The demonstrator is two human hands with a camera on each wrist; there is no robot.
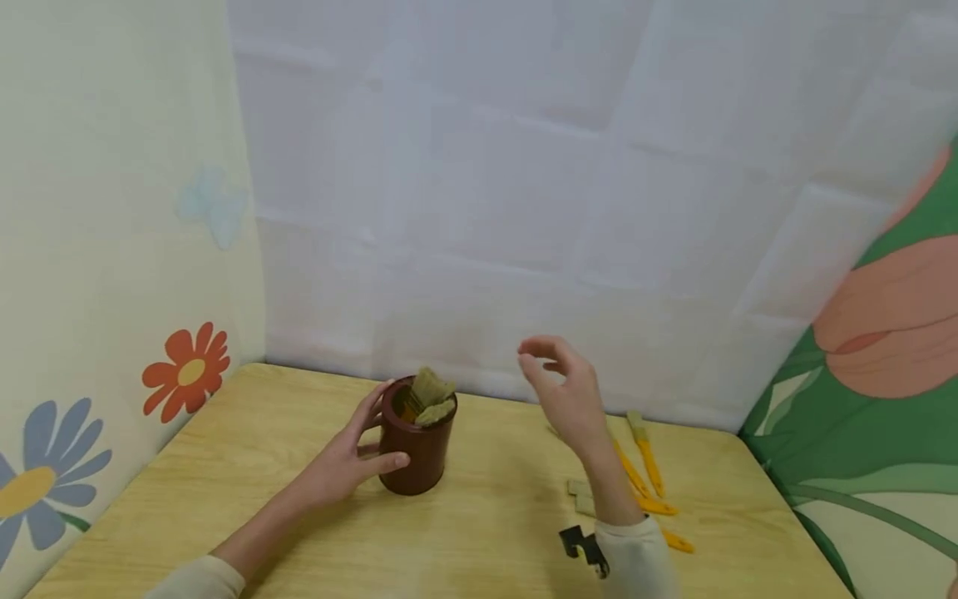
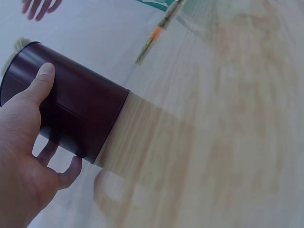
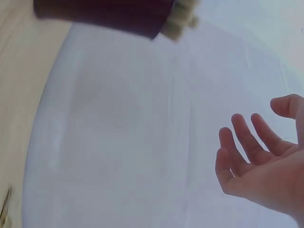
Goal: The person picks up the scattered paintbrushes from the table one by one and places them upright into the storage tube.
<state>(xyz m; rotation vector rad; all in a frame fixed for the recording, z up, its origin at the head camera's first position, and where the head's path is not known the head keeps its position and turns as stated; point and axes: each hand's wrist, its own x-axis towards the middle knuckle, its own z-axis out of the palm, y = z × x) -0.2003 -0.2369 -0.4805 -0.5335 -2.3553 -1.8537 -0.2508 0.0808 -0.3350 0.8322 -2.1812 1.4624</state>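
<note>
My left hand [image 1: 346,462] grips a dark brown cylindrical cup [image 1: 419,456] standing upright on the table, thumb across its near side and fingers round the left. Pale brush bristles [image 1: 431,389] poke up above the cup's rim; the handles inside are mostly hidden. In the left wrist view the thumb lies along the smooth wall of the cup [image 2: 85,104]. To the right of the cup, raised over the table, is my right hand [image 1: 570,401], its fingers loosely bent and nothing in them. The right wrist view shows that hand [image 3: 266,164] with the fingers spread.
Several paintbrushes with yellow handles [image 1: 649,466] lie on the wooden table [image 1: 479,541] at the right, partly behind the right forearm. Beside that forearm is a small black piece [image 1: 582,545]. A white cloth wall [image 1: 479,208] rises behind the table, with flower-printed panels at both sides.
</note>
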